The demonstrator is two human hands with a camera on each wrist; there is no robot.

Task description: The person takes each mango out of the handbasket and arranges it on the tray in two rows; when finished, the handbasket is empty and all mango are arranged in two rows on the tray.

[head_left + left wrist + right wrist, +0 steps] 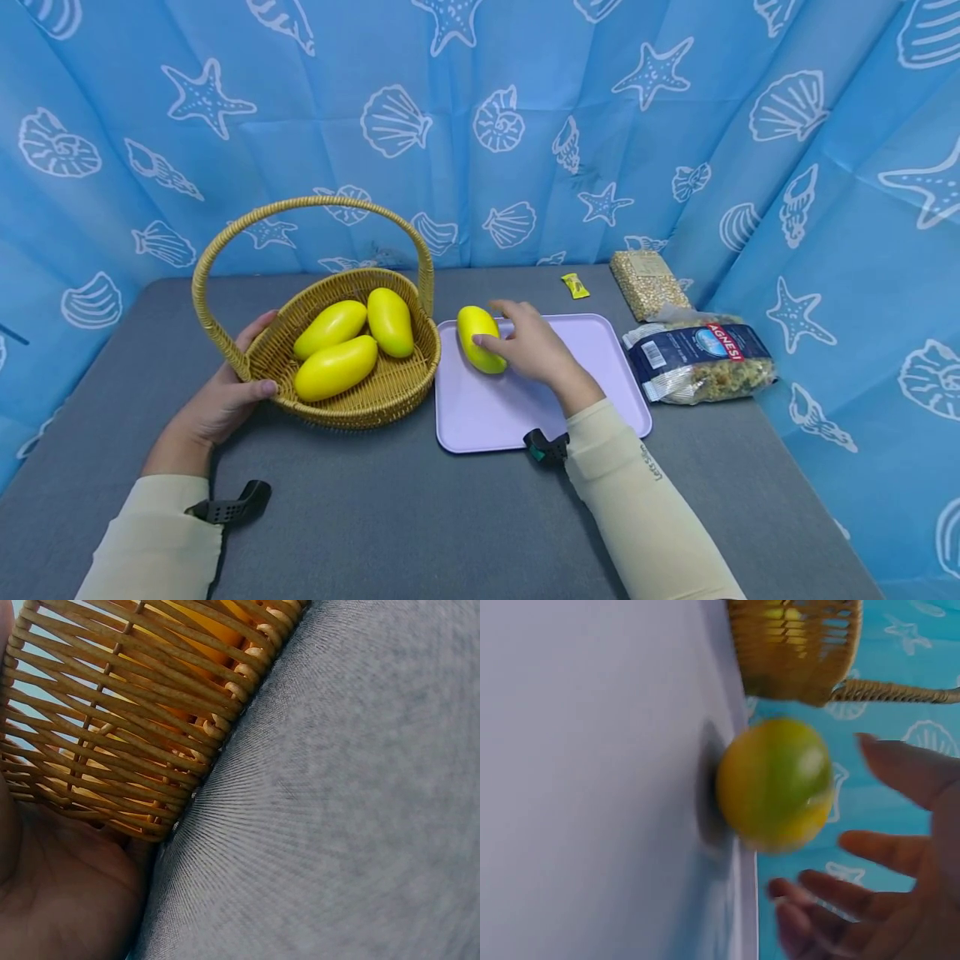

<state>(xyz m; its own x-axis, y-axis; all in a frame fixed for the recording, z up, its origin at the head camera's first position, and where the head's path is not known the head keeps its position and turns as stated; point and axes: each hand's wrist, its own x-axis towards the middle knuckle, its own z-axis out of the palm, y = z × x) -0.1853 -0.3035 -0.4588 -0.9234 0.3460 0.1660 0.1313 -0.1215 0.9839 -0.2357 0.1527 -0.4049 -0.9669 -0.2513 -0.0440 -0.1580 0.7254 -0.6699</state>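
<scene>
Three yellow mangoes, among them one at the front (335,369), lie in a wicker basket (390,400) with a tall arched handle. My left hand (228,396) grips the basket's left side, thumb at the rim and fingers behind the wall. In the left wrist view, the palm (71,892) lies against the woven wicker (112,712). Another mango (474,333) is on the lilac tray (480,425), green and yellow in the right wrist view. Around it my right hand (536,346) reaches with thumb and fingers spread; the right wrist view shows a gap between fingers and mango.
Right of the tray lie a clear pack of pale grains (648,283) and an AGNESI bag (697,358). A small yellow wrapped packet (575,286) sits behind the tray. The grey table (375,517) ends at a blue curtain (465,167) with white shells and starfish.
</scene>
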